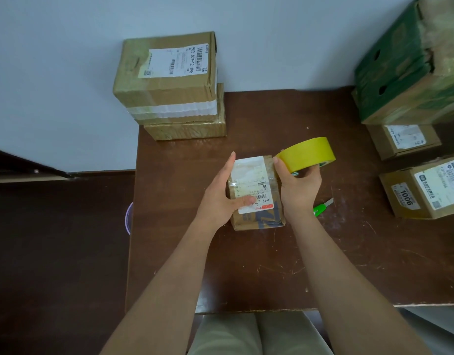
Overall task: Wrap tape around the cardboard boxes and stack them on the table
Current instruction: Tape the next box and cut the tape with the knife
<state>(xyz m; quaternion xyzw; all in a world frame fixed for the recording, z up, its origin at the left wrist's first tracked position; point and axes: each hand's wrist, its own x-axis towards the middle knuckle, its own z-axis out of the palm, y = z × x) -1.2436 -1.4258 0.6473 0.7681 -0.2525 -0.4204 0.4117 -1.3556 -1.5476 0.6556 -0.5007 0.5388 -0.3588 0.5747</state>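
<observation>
Nearest the camera, at 6 o'clock, the person's lap in pale trousers (256, 334) shows under the near edge of the dark brown table (246, 272), and both bare forearms reach forward over it.

The left hand (220, 198) holds the small cardboard box (256, 193) from its 9 o'clock side: the fingers lie straight along that side pointing to 12 o'clock, and the thumb presses across the white shipping label on top. The box sits on the table at the middle of the view, its long axis running from 6 to 12 o'clock and tipped slightly toward 1 o'clock; the printed label text reads upside down from here.

The right hand (298, 183) grips the yellow tape roll (307, 152) at the box's 2 o'clock corner, fingers curled under and through the core. The roll is tilted, its broad yellow band facing up and its near edge touching the box's far right corner.

Just beside the right wrist, at 4 o'clock from the box, a green-handled cutter (321, 207) lies on the table, blade pointing to 2 o'clock.

At 3 o'clock stand two labelled brown boxes (425, 190), one behind the other. Farther, at 1 o'clock, is a large green-printed carton (405, 67).

At 11 o'clock, against the pale wall, a taped stack of boxes (169, 85) stands on the table's far left corner, a white tape band between its layers.
</observation>
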